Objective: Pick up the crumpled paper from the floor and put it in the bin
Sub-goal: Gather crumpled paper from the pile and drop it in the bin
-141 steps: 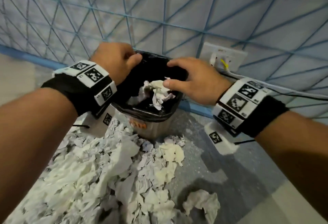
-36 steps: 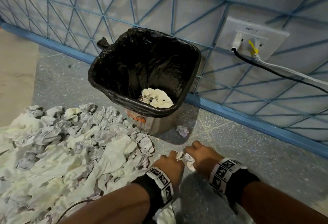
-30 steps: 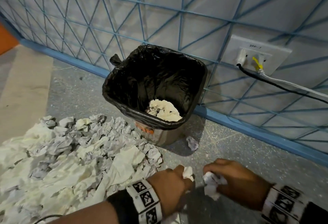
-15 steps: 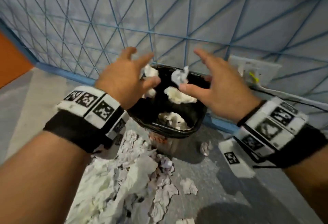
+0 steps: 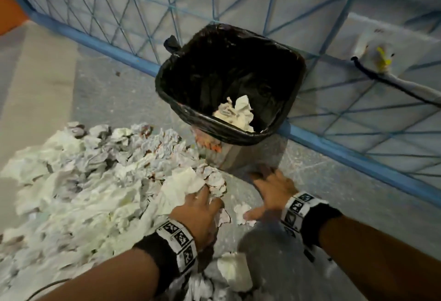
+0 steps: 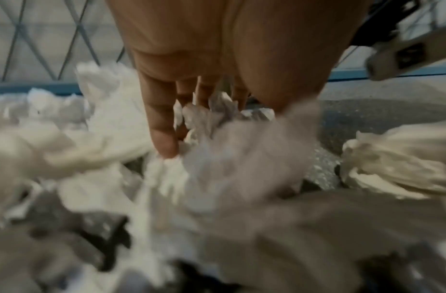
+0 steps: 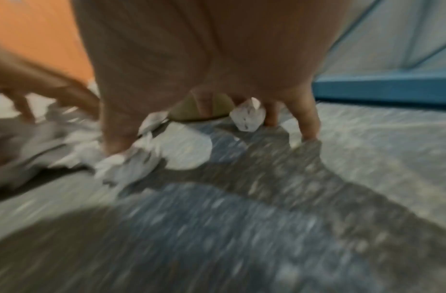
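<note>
Bin (image 5: 284, 100), 12 o'clock: paper inside. L hand (image 5: 198, 207) fingers spread on paper pile (image 5: 95, 181), no grasp; R hand (image 5: 272, 191) splayed on floor (image 5: 334, 193), empty.

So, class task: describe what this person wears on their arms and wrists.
Both forearms are bare, without sleeves. The left hand and right hand each have a black fabric wristband carrying white blocks printed with black square tag markers. A thin dark cable trails beneath the left forearm.
</note>
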A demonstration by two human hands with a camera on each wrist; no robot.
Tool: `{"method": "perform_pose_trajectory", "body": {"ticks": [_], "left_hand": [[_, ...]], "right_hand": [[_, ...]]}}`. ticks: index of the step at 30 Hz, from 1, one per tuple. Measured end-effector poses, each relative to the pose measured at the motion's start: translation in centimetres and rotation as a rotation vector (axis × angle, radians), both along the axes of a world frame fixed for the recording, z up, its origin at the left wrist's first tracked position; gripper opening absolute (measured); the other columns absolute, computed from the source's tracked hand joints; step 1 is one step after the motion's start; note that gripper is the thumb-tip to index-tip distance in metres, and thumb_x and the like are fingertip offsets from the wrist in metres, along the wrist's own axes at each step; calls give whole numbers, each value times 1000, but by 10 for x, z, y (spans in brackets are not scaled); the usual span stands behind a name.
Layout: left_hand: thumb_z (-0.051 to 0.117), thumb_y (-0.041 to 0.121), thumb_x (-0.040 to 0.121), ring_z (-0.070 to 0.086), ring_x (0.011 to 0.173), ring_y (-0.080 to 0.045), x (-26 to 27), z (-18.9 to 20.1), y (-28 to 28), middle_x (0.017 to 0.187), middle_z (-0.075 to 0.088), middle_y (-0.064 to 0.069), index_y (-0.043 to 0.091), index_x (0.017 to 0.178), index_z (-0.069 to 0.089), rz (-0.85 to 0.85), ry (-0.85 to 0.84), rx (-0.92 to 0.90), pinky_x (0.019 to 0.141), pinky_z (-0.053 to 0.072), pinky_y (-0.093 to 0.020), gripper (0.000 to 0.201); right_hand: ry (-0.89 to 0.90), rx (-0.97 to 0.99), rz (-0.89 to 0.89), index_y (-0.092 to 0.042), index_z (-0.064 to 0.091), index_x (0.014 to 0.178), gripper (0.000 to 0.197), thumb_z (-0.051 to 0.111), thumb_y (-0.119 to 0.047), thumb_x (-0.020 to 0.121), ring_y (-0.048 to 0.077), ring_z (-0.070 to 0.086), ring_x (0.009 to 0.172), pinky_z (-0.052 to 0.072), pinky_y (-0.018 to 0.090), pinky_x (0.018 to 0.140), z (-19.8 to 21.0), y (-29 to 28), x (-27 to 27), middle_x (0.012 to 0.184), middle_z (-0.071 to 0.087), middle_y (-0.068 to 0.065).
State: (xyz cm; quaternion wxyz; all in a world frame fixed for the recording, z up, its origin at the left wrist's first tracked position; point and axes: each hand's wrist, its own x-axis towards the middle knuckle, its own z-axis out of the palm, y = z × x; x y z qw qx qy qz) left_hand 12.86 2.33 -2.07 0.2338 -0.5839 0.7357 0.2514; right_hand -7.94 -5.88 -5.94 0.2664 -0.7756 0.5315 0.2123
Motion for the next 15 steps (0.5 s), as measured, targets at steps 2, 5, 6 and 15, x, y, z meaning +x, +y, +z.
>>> {"method": "perform_pose_trajectory", "body": {"ticks": [2,5,6,15], "left_hand": [[44,38,93,31,130,-44,-11,-15,4,148,18,-13,25,141,24,32,-14,-14,95,45,-51,54],[52,36,89,42,119,-39,-19,-26,13,138,32,-11,24,134,36,-21,-36,10,92,46,-48,49],[56,36,87,42,119,-37,-19,-26,14,136,33,-10,26,133,36,-35,-35,34,91,46,-47,51],[42,35,95,38,124,-31,1,70,4,133,38,-9,26,135,32,-297,-24,-89,104,32,-47,42]], "right_hand": [[-43,-132,110,-36,34,136,83,53,-72,65,32,38,125,36,48,101,-5,32,12,143,33,3],[-105,-179,259,-25,58,107,42,47,-49,74,29,61,94,51,39,73,-10,76,21,122,56,6],[-113,-166,292,-22,60,100,33,46,-42,79,29,61,90,49,36,71,-10,88,22,119,57,8],[-441,51,243,-20,59,100,26,51,-42,88,18,58,95,47,32,86,71,85,-11,108,51,0]]}}
